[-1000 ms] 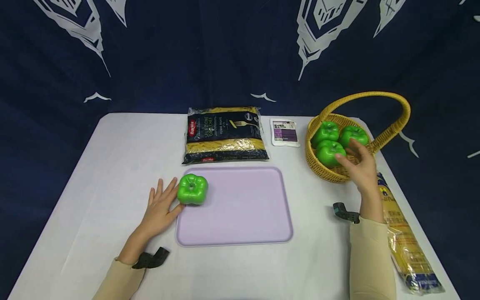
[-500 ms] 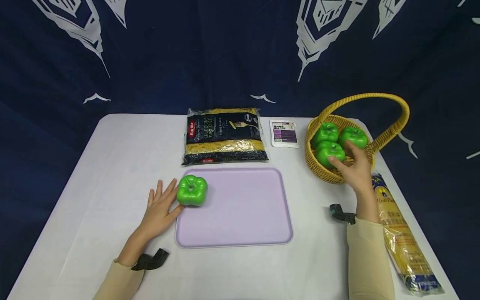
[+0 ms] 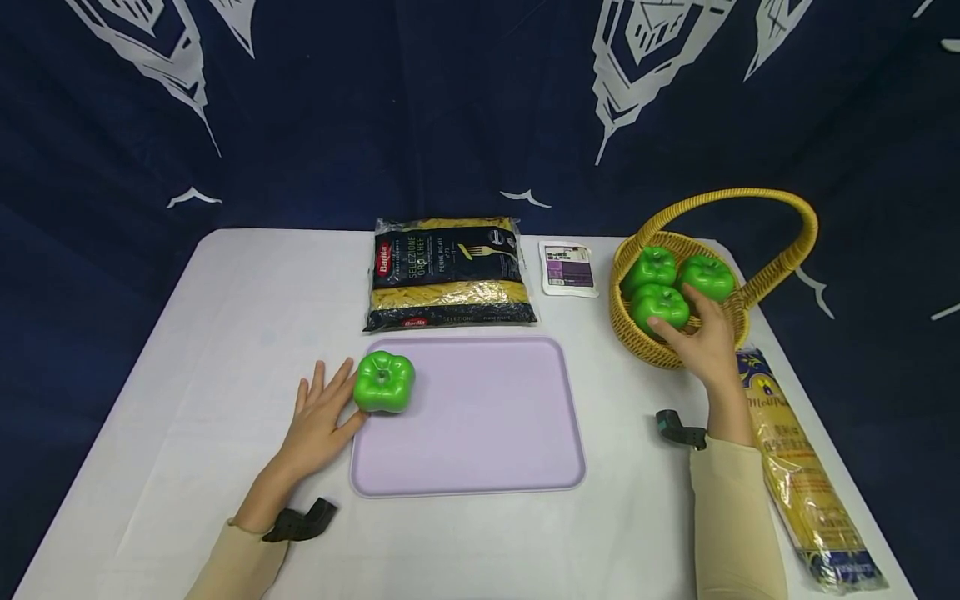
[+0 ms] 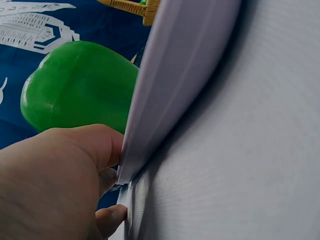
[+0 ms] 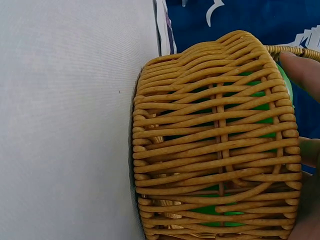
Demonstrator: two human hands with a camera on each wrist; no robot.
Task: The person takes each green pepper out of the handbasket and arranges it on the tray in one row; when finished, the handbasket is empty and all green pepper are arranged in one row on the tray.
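Since a second ago, in the head view, the right hand (image 3: 708,346) has slid toward nine o'clock over the wicker basket (image 3: 637,337), at two o'clock; the left hand (image 3: 318,429) has stayed put. Right thumb and fingers stand apart at the nearest basket pepper (image 3: 660,307); I cannot tell whether they pinch it. Left fingers are spread, beside the lone pepper (image 3: 384,382) on the lilac tray's (image 3: 472,425) ten-o'clock corner. Past the tray, at twelve, lies a penne bag (image 3: 450,275).

Left wrist: the lone pepper shows at ten o'clock, beside the tray's rim.

Right wrist: green shows through the basket's weave; fingers appear at three o'clock, contact hidden.
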